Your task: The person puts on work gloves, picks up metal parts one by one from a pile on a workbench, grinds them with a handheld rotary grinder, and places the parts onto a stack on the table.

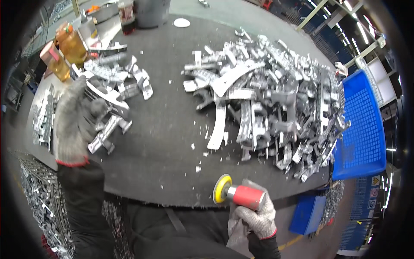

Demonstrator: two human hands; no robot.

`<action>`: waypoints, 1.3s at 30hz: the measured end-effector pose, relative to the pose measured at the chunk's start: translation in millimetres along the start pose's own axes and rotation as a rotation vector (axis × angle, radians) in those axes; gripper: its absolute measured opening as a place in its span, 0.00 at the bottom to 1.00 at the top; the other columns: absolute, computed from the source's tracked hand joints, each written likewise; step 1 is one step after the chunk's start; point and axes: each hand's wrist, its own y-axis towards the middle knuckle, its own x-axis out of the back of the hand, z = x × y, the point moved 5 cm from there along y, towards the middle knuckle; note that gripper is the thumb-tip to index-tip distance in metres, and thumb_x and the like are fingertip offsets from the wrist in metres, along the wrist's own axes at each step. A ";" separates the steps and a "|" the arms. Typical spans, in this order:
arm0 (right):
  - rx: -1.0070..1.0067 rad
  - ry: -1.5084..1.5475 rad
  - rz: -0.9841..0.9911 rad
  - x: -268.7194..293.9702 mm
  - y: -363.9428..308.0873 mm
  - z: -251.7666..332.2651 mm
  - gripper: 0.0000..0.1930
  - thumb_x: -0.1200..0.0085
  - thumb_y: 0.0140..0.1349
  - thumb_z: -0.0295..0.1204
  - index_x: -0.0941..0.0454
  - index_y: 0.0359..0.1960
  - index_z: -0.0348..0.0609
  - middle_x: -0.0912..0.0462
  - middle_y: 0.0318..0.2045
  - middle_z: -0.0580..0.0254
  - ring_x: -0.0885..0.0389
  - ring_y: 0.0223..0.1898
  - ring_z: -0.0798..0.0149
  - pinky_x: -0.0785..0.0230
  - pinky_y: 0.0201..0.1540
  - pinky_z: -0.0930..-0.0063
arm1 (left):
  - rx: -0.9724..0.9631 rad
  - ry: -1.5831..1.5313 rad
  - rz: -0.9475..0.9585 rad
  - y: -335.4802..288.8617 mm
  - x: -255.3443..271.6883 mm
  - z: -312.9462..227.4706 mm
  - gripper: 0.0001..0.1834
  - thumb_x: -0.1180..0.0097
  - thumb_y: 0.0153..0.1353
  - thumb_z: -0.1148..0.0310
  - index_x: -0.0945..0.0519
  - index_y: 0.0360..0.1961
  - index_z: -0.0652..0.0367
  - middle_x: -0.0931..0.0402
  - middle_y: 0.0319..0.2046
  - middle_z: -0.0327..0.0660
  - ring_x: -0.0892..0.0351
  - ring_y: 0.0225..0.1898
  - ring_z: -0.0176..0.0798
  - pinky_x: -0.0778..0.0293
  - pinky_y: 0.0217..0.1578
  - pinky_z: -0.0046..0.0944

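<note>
My right hand (254, 218), in a pale knit glove with a red cuff, is closed round a small handheld disc sander (249, 197) with a red body and a yellow pad. The sander is at the table's near edge, its pad facing left. My left hand (77, 123), in a greyer glove, is at the left among cast metal parts. Beside its fingers lies a curved silvery metal part (108, 94), with another metal bracket (105, 134) nearer me. Motion smears the left fingers, so I cannot tell whether they grip a part.
A large heap of metal parts (276, 99) covers the right of the dark table (168, 125). A blue plastic basket (360, 129) stands beyond it. Bottles (71, 45), a dark bucket (151, 13) and a white lump (181, 22) stand along the back left. Small metal chips dot the middle.
</note>
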 end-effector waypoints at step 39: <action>-0.051 0.388 0.144 1.4 32.6 -35.6 0.37 0.38 0.52 0.12 0.37 0.66 0.29 0.15 0.38 0.46 0.14 0.31 0.61 0.17 0.34 0.65 | -0.272 1.511 0.157 2.1 -107.7 83.4 0.16 0.34 0.61 0.65 0.22 0.47 0.57 0.24 0.48 0.50 0.16 0.35 0.49 0.21 0.39 0.43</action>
